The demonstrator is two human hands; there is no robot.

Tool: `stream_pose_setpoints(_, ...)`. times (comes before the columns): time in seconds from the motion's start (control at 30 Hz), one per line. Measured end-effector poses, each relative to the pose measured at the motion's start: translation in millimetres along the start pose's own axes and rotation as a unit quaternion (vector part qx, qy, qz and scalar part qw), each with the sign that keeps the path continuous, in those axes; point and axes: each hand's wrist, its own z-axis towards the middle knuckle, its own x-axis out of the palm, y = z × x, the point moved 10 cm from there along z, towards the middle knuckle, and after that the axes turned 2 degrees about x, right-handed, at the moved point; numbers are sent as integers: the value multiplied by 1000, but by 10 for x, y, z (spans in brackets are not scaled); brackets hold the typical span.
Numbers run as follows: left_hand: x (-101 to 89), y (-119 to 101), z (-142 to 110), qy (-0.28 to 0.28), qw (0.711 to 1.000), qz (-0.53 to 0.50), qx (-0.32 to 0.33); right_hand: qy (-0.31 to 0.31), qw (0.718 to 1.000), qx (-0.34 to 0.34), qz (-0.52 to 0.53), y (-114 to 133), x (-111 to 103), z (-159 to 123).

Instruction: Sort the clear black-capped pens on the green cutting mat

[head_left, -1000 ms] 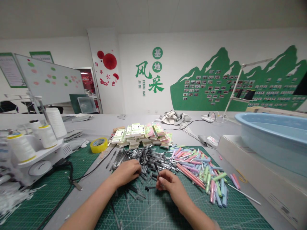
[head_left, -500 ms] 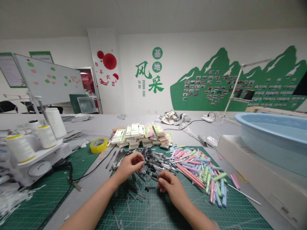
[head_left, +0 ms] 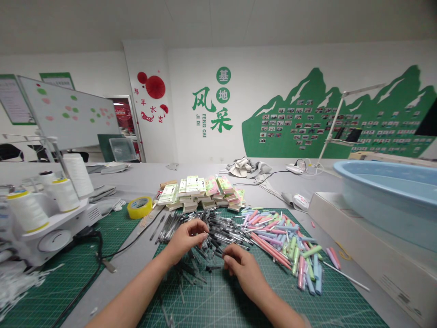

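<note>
My left hand [head_left: 187, 238] is over the pile of black and clear pens [head_left: 225, 230], its thumb and forefinger pinched together. Whatever lies between those fingertips is too small to make out. Lower and to the right, my right hand [head_left: 241, 265] is curled with thumb against fingers; a dark bit shows by its fingertips, but I cannot tell whether it is held. Between the hands a small black pen cap [head_left: 212, 269] lies on the green cutting mat [head_left: 218, 303]. Loose pen parts are scattered beneath my left wrist.
Pastel pen barrels [head_left: 293, 246] are heaped on the right. Behind the pens are stacked small boxes [head_left: 194, 187] and yellow tape [head_left: 139, 207]. A sewing machine [head_left: 54, 237] with thread cones stands left; a blue basin [head_left: 389, 187] rests by a white box [head_left: 362, 250] at right.
My left hand has shifted slightly to the right, its fingers still pinched. My right hand has barely moved. The view has shifted a little.
</note>
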Motion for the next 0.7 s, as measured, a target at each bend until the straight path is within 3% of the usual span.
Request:
stream_pose_setpoints(0.27,159,103,-49,13,998,-48,-46,-10,989,26,144,4,-48,25)
stream_pose_setpoints(0.47,157,88,-60,-5,997,-62,-46,32,985,61,159,-29,70,-10)
stream_pose_setpoints(0.7,169,57,-60,5,998,-59,-36,10,980,62,189,-6,18,-12)
